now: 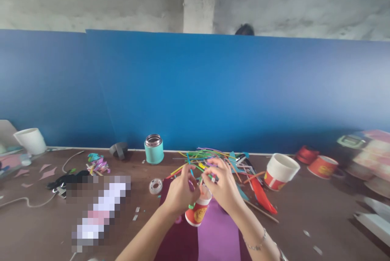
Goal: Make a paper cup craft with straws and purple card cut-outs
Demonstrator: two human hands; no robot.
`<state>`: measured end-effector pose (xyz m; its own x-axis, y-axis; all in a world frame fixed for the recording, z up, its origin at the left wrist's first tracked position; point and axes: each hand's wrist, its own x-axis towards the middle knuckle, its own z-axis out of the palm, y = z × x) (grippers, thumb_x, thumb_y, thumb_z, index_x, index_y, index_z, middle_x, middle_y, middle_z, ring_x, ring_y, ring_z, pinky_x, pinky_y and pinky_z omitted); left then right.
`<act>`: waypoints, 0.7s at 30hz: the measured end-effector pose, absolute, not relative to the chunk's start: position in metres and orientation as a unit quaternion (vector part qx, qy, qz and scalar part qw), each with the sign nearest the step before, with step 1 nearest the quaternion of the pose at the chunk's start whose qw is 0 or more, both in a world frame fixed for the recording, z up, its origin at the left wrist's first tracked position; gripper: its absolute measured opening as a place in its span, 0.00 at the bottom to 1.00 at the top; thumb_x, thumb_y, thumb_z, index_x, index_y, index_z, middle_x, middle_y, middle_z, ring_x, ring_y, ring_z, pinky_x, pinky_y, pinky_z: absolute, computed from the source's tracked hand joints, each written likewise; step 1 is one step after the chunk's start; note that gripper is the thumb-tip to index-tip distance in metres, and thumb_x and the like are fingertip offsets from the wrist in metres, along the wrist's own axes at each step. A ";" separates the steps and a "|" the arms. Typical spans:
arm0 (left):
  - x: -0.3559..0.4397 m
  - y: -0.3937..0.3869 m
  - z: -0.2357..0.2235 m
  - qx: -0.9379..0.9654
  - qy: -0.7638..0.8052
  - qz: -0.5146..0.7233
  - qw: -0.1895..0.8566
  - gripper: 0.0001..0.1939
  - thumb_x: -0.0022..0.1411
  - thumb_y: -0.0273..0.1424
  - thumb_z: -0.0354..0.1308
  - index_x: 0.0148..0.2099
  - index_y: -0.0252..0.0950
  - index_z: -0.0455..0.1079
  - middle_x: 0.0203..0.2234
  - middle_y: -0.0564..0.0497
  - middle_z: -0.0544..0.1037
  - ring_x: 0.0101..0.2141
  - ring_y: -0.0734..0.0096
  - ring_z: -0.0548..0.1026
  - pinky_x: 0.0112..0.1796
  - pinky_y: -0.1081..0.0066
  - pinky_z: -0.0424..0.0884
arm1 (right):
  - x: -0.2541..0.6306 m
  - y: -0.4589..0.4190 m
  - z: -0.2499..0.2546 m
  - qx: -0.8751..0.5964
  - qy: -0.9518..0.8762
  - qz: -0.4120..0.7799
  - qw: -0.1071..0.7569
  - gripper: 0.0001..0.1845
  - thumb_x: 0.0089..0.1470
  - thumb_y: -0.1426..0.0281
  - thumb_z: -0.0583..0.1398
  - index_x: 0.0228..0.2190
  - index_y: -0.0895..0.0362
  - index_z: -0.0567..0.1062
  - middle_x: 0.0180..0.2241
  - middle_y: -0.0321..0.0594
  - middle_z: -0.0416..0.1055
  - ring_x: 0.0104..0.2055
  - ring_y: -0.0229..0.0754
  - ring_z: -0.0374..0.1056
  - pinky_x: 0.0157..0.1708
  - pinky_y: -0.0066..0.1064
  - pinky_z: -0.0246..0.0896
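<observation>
My left hand and my right hand are held close together above a small red and white paper cup that stands on purple paper. Both hands pinch thin coloured paper strips just over the cup's mouth. A loose pile of coloured strips lies right behind the hands. The fingertips hide exactly where the strips meet the cup.
A tape roll lies left of the hands. A teal jar, a white cup and a tilted red and white cup stand on the brown table. A blue partition closes the back. Cables and scraps lie at left.
</observation>
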<state>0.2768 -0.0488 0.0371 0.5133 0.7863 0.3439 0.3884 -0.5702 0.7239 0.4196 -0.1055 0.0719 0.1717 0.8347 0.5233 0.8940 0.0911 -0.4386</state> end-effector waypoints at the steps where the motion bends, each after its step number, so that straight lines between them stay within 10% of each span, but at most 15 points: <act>1: 0.276 -0.050 0.038 0.823 0.355 0.334 0.290 0.26 0.48 0.23 0.52 0.51 0.39 0.53 0.27 0.57 0.76 0.25 0.72 0.73 0.26 0.75 0.61 | 0.415 -0.106 0.072 -0.656 -0.660 -0.004 0.366 0.07 0.48 0.72 0.58 0.22 0.55 0.76 0.49 0.46 0.67 0.52 0.50 0.60 0.50 0.41 0.54; 7: 0.276 -0.053 0.039 0.844 0.343 0.329 0.249 0.28 0.47 0.24 0.55 0.52 0.39 0.55 0.29 0.53 0.74 0.29 0.67 0.74 0.28 0.72 0.62 | 0.403 -0.104 0.064 -0.636 -0.667 0.144 0.361 0.09 0.44 0.75 0.57 0.22 0.55 0.77 0.58 0.43 0.59 0.62 0.54 0.48 0.57 0.50 0.43; 21: 0.274 -0.052 0.043 0.841 0.306 0.346 0.283 0.24 0.48 0.24 0.55 0.50 0.37 0.57 0.27 0.53 0.73 0.31 0.66 0.73 0.33 0.70 0.64 | 0.401 -0.109 0.071 -0.638 -0.669 0.099 0.369 0.05 0.45 0.73 0.58 0.21 0.56 0.73 0.55 0.46 0.62 0.58 0.53 0.55 0.54 0.48 0.48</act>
